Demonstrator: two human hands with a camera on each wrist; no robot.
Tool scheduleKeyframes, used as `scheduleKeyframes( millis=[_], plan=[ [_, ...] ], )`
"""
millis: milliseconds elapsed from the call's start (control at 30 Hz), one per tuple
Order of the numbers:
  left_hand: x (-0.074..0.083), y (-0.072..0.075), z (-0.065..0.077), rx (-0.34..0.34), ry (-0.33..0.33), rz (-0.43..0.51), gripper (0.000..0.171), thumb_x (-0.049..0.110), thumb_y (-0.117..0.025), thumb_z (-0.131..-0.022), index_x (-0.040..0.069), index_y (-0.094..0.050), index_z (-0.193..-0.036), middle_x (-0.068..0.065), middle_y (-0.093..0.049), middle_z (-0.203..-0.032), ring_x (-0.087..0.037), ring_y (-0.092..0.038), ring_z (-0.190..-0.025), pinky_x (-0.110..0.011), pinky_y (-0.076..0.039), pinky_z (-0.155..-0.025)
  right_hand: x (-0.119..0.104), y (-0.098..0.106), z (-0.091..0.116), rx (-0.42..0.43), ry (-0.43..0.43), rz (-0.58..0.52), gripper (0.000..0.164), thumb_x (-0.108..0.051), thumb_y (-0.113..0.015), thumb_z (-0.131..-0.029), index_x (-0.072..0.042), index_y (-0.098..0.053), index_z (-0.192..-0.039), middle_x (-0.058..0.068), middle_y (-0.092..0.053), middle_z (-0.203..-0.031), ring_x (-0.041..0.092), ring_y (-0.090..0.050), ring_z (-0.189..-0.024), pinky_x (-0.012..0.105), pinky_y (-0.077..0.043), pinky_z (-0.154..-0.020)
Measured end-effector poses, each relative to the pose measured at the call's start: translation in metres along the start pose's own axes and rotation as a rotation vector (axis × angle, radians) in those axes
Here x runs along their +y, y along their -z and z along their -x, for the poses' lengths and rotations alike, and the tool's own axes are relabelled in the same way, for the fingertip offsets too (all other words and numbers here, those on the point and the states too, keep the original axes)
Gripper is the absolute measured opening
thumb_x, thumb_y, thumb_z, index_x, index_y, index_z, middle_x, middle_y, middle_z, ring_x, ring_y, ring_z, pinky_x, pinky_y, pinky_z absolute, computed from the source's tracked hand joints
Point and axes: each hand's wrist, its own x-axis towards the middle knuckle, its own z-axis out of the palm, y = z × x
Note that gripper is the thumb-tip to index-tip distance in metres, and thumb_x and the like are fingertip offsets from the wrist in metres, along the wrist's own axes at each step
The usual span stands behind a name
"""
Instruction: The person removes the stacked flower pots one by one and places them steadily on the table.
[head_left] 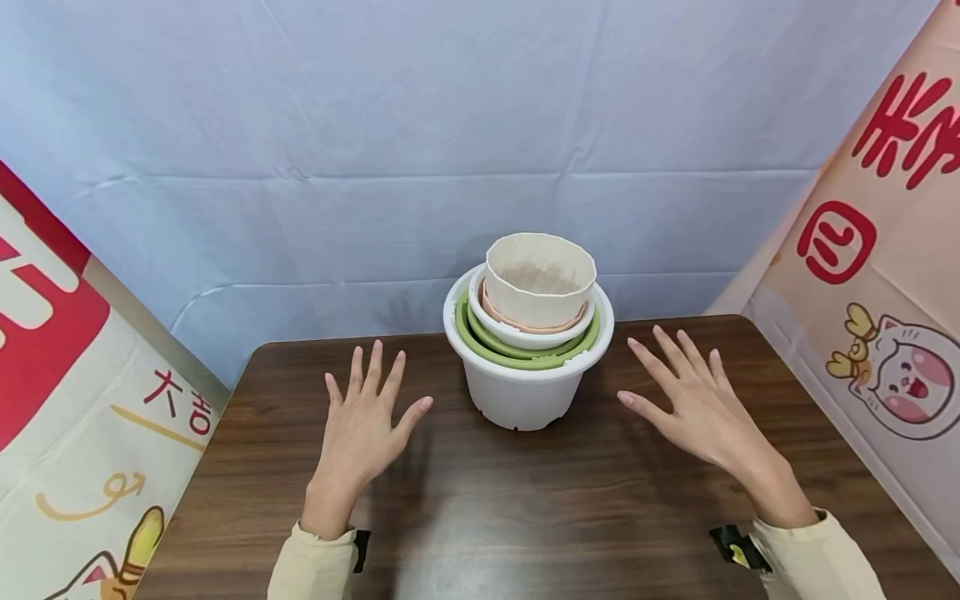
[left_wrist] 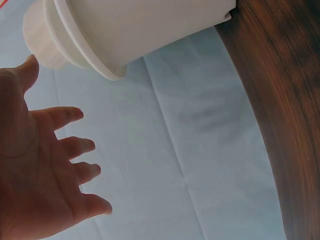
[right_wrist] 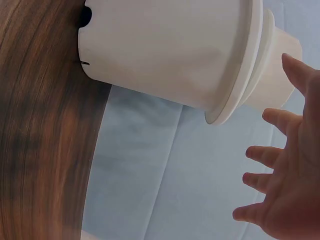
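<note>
A nested stack of plant pots stands toward the back of the table. The outermost is a large white pot (head_left: pixel 521 396), upright, with small notches at its base. Inside it sit green pots (head_left: pixel 540 362), a smaller white pot (head_left: pixel 531 339), a pink pot (head_left: pixel 534 327) and, on top, a cream pot (head_left: pixel 540 287) with a faceted rim. My left hand (head_left: pixel 363 429) is spread to the left of the stack, fingers straight and holding nothing. On the other side, my right hand (head_left: pixel 697 408) is spread too, its fingers apart from the large pot.
The brown wooden table (head_left: pixel 510 508) has rounded back corners. Behind it hangs a pale blue cloth (head_left: pixel 360 125). Printed panels with red characters and cartoon cats flank the table, one panel (head_left: pixel 885 333) at right and one panel (head_left: pixel 82 417) at left.
</note>
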Motion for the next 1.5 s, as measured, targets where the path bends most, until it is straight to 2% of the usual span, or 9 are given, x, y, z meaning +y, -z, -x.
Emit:
scheduleKeyframes(
  millis=[200, 333, 467, 600, 867, 967, 1167, 1333, 1500],
  plan=[
    [0.001, 0.002, -0.003, -0.018, 0.008, 0.029, 0.072, 0.062, -0.032, -0.09, 0.016, -0.024, -0.145, -0.012, -0.007, -0.151, -0.029, 0.004, -0.137, -0.063, -0.002, -0.103, 0.001, -0.001, -0.002, 0.006, -0.015, -0.061, 0.069, -0.047, -0.052, -0.09, -0.019, -0.024, -0.145, 0.018, -0.019, -0.148, 0.045, -0.017, -0.13, 0.066, -0.013, -0.098],
    [0.003, 0.003, -0.005, -0.031, 0.012, 0.057, 0.068, 0.057, -0.036, -0.092, 0.015, -0.024, -0.145, -0.014, -0.01, -0.151, -0.031, 0.001, -0.137, -0.061, -0.005, -0.104, 0.002, -0.004, -0.005, 0.021, -0.031, -0.116, 0.065, -0.044, -0.055, -0.089, -0.01, -0.034, -0.14, 0.022, -0.028, -0.142, 0.048, -0.027, -0.123, 0.067, -0.024, -0.091],
    [0.003, 0.003, -0.006, -0.041, 0.014, 0.078, 0.066, 0.052, -0.042, -0.092, 0.013, -0.028, -0.144, -0.016, -0.014, -0.15, -0.033, -0.003, -0.137, -0.06, -0.009, -0.105, 0.004, -0.006, -0.008, 0.046, -0.062, -0.184, 0.059, -0.038, -0.057, -0.089, 0.001, -0.044, -0.131, 0.026, -0.04, -0.132, 0.046, -0.035, -0.119, 0.062, -0.03, -0.091],
    [0.004, 0.002, -0.007, -0.046, 0.022, 0.105, 0.063, 0.047, -0.047, -0.092, 0.01, -0.034, -0.141, -0.018, -0.022, -0.147, -0.035, -0.012, -0.136, -0.058, -0.014, -0.105, 0.004, -0.007, -0.012, 0.062, -0.094, -0.256, 0.052, -0.034, -0.057, -0.09, 0.005, -0.051, -0.124, 0.027, -0.051, -0.122, 0.044, -0.045, -0.113, 0.058, -0.037, -0.089],
    [0.008, 0.001, -0.011, -0.073, 0.063, 0.158, 0.057, 0.043, -0.048, -0.093, 0.005, -0.043, -0.136, -0.02, -0.035, -0.14, -0.036, -0.025, -0.132, -0.055, -0.023, -0.104, 0.001, -0.008, -0.031, 0.069, -0.107, -0.331, 0.039, -0.03, -0.056, -0.092, 0.004, -0.06, -0.111, 0.022, -0.062, -0.107, 0.038, -0.057, -0.098, 0.051, -0.046, -0.078],
    [0.01, 0.001, -0.011, -0.071, 0.07, 0.17, 0.055, 0.042, -0.049, -0.093, 0.004, -0.045, -0.134, -0.02, -0.038, -0.139, -0.036, -0.028, -0.13, -0.054, -0.025, -0.103, 0.001, -0.007, -0.039, 0.054, -0.144, -0.368, 0.039, -0.033, -0.055, -0.092, 0.002, -0.062, -0.109, 0.019, -0.065, -0.1, 0.033, -0.06, -0.091, 0.046, -0.048, -0.074],
    [0.014, 0.0, -0.011, -0.066, 0.078, 0.192, 0.053, 0.04, -0.05, -0.093, 0.005, -0.047, -0.132, -0.02, -0.041, -0.136, -0.035, -0.032, -0.128, -0.055, -0.028, -0.101, -0.001, -0.009, -0.054, -0.005, -0.271, -0.577, 0.045, -0.037, -0.056, -0.09, 0.004, -0.061, -0.108, 0.017, -0.068, -0.085, 0.017, -0.064, -0.073, 0.028, -0.052, -0.061],
    [0.016, -0.002, -0.012, -0.061, 0.081, 0.195, 0.052, 0.04, -0.05, -0.093, 0.005, -0.048, -0.132, -0.02, -0.044, -0.134, -0.035, -0.035, -0.126, -0.055, -0.032, -0.098, 0.0, -0.012, -0.061, -0.053, -0.34, -0.754, 0.045, -0.027, -0.057, -0.091, 0.013, -0.054, -0.11, 0.022, -0.066, -0.088, 0.013, -0.064, -0.068, 0.026, -0.054, -0.062],
    [0.017, -0.004, -0.013, -0.05, 0.111, 0.206, 0.051, 0.04, -0.05, -0.093, 0.005, -0.049, -0.131, -0.019, -0.047, -0.132, -0.035, -0.039, -0.124, -0.056, -0.036, -0.094, 0.002, -0.017, -0.064, -0.092, -0.382, -0.913, 0.044, -0.022, -0.055, -0.093, 0.017, -0.049, -0.111, 0.021, -0.065, -0.089, 0.019, -0.065, -0.07, 0.028, -0.055, -0.064]
  ],
)
